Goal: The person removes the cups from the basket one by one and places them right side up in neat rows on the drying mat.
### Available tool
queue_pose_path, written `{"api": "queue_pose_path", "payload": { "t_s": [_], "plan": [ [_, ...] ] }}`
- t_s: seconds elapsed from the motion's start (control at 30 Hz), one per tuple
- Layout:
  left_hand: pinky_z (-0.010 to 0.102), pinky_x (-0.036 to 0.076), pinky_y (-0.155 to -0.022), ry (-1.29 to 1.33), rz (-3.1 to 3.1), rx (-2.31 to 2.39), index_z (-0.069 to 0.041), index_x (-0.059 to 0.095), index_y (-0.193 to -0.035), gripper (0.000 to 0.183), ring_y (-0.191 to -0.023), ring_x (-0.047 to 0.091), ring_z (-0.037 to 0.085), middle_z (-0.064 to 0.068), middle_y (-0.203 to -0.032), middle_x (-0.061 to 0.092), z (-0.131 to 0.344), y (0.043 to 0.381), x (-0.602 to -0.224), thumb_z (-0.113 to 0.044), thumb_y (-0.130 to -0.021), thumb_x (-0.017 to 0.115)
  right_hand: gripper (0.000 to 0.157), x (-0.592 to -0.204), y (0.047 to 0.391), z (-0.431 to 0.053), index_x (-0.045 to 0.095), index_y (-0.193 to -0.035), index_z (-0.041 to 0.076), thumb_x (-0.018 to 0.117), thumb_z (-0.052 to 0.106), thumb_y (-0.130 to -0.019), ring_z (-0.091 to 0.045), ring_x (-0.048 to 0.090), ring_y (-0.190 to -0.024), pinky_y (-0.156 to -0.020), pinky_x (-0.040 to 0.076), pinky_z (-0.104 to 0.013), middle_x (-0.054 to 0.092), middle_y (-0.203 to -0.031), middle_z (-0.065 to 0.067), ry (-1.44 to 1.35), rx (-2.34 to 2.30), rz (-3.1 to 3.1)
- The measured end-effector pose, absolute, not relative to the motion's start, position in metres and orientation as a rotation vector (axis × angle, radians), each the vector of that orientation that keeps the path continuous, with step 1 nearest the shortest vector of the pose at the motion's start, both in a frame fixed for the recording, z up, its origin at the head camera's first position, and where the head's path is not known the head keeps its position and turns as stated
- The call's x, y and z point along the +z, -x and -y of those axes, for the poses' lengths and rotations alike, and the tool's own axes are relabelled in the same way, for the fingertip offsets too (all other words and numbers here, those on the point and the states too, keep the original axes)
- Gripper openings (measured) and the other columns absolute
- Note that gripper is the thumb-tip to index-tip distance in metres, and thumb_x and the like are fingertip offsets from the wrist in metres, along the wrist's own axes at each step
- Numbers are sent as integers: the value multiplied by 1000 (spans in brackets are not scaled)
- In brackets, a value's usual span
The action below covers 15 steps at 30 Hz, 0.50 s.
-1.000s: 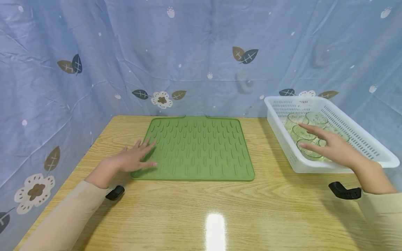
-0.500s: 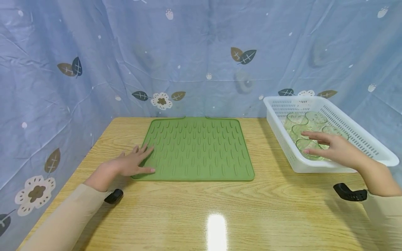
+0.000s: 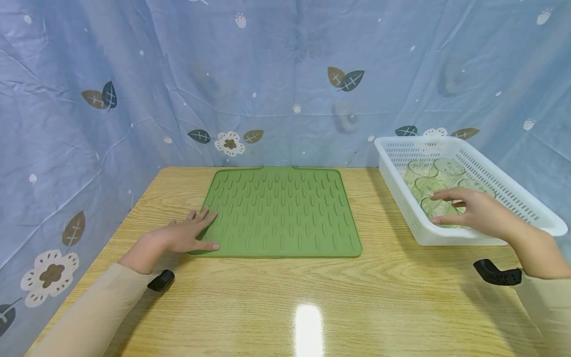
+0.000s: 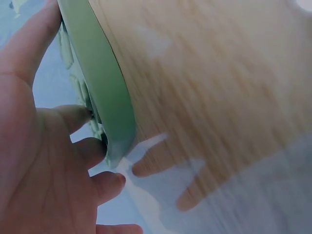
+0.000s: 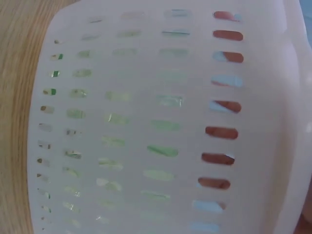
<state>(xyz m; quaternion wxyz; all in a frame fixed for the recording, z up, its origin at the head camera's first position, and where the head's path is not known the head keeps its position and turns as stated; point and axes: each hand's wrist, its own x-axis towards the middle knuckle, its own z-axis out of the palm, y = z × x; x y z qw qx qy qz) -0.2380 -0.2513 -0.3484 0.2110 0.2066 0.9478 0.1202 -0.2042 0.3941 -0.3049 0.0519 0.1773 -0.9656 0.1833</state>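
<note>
My right hand (image 3: 484, 212) reaches over the near rim of a white plastic basket (image 3: 403, 210). Its thumb and fingers curve round the rim of the nearest clear green-tinted drinking glass (image 3: 428, 207). In the right wrist view the slotted basket wall (image 5: 190, 87) hides most of this hand, and parts of its fingers show through the slots. On the left, my left hand (image 3: 183, 236) lies with spread, straight fingers on the near left corner of a green ribbed mat (image 3: 285, 213). The left wrist view shows its fingertips at the mat's raised edge (image 4: 105, 73).
Several more glasses, such as the one (image 3: 421, 168) at the back, stand in the left part of the basket. Wooden tabletop (image 3: 267, 297) lies in front of the mat and between mat and basket. A blue patterned curtain (image 3: 276, 79) encloses the back and sides.
My right hand has lowered into the basket, its thumb and fingers closing round the nearest glass. My left hand has moved slightly down and left, onto the mat's corner.
</note>
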Motion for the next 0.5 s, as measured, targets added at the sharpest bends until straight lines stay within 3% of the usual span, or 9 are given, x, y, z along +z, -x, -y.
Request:
{"api": "queue_pose_path", "payload": {
  "t_s": [0.17,0.5],
  "plan": [
    [86,4,-102,-569,-2630,322,-2,12,-164,106,-148,-2,59,32,-166,-2,251,239,-350,-65,-95,61,54,-302,211,-391,65,-125,-8,86,23,-85,-47,62,-107,-88,50,-62,66,-123,-26,-544,513,2978],
    [86,5,-103,-508,-2618,343,4,5,-163,114,-148,-3,58,31,-166,-5,251,237,-348,-65,-94,63,64,-295,218,-385,59,-126,-14,86,27,-85,-45,63,-104,-86,52,-58,61,-124,-32,-481,452,3090]
  ]
}}
